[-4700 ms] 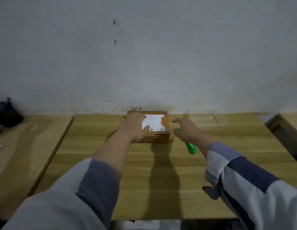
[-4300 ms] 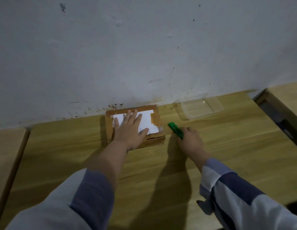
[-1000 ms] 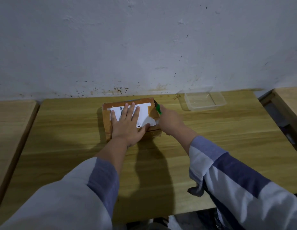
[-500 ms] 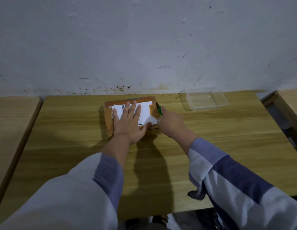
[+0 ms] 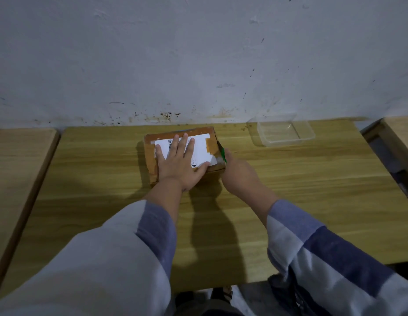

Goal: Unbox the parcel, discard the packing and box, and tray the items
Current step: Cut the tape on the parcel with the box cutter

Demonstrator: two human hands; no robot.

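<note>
Left hand (image 5: 179, 166) flat, fingers spread, pressing the taped parcel (image 5: 183, 152) on the table (image 5: 312, 179). Right hand (image 5: 238, 173) grips green cutter (image 5: 222, 154) at parcel's right edge. Clear tray (image 5: 281, 133) far right, apart.

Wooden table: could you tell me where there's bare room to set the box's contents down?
Bare wood lies left of the taped brown cardboard box, and right of it below the clear plastic tray. Both hands crowd the box.
</note>
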